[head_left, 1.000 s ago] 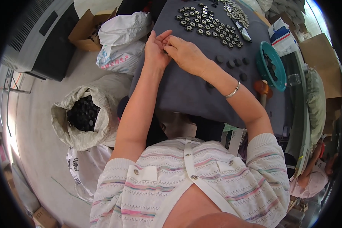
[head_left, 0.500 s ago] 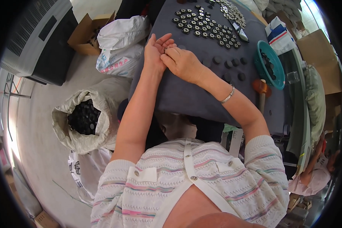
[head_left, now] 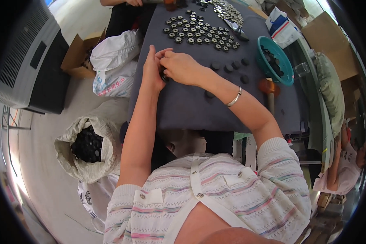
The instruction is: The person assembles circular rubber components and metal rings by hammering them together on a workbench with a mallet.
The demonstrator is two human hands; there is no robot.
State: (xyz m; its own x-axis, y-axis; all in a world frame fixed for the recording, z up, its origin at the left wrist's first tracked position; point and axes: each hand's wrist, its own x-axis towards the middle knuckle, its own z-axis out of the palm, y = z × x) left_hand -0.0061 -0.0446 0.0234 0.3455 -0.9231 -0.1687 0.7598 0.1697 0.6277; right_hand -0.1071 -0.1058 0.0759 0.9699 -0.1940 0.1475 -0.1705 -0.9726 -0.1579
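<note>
My left hand (head_left: pixel 151 73) is over the left side of the grey-covered table, thumb up and fingers curled. It cups a small black round piece (head_left: pixel 164 76), partly hidden between my two hands. Across from it, my right hand (head_left: pixel 183 70) has its fingers bent and pinched against the left palm; what its fingertips hold is hidden. Several plain black discs (head_left: pixel 228 68) lie loose beside my right wrist. Farther off are several black discs with pale metal centres (head_left: pixel 199 40), spread in loose rows.
Small silver metal parts (head_left: pixel 227 12) are heaped at the far edge beside a metal scoop (head_left: pixel 236 30). On the right stand a teal basket (head_left: pixel 289 51) of black pieces and an orange-headed mallet (head_left: pixel 269 86). A woven sack (head_left: pixel 110 144) of black pieces is left. Another person's hand (head_left: pixel 134 2) appears at top.
The view has shifted, so the table things appear farther left. My left hand has turned from palm-up with fingers extended to more upright and curled; a black round piece now shows between my hands.
</note>
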